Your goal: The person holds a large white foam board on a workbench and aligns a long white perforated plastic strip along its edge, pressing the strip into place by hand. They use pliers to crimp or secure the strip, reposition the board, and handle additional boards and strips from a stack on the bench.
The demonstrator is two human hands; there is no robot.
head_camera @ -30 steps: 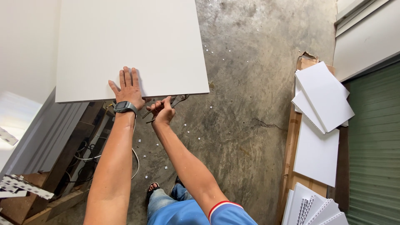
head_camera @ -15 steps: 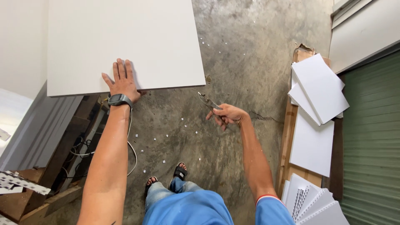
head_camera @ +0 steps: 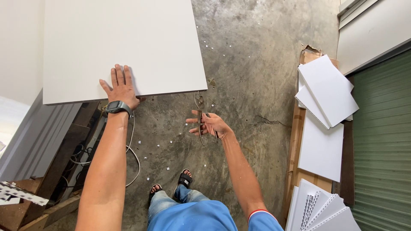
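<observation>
Two hands are ours in this view: our left hand (head_camera: pixel 121 87), with a dark wristwatch (head_camera: pixel 117 107) on the wrist, lies flat with fingers spread on the near edge of one large white panel (head_camera: pixel 120 42), and our right hand (head_camera: pixel 212 125) hangs over the floor with fingers loosely curled around the handles of one pair of metal snips (head_camera: pixel 200 115), whose jaws point up toward the panel's near right corner and sit just beside it. We see the panel as smooth, matte, flat and square-cornered, resting on a support we cannot make out, its near edge casting a thin shadow. Many tiny white chips (head_camera: pixel 169 145) lie scattered over the concrete floor (head_camera: pixel 257 64), which is grey, mottled and cracked. To the right we count about three loose white sheets (head_camera: pixel 327 92) overlapping on a wooden board, and a fanned stack of ribbed white panels (head_camera: pixel 319 209) at the lower right. Further right, a green corrugated shutter (head_camera: pixel 381 141) stands. One pale cable (head_camera: pixel 133 154) loops beside dark timber at our left, and our two sandalled feet (head_camera: pixel 185 176) show below.
</observation>
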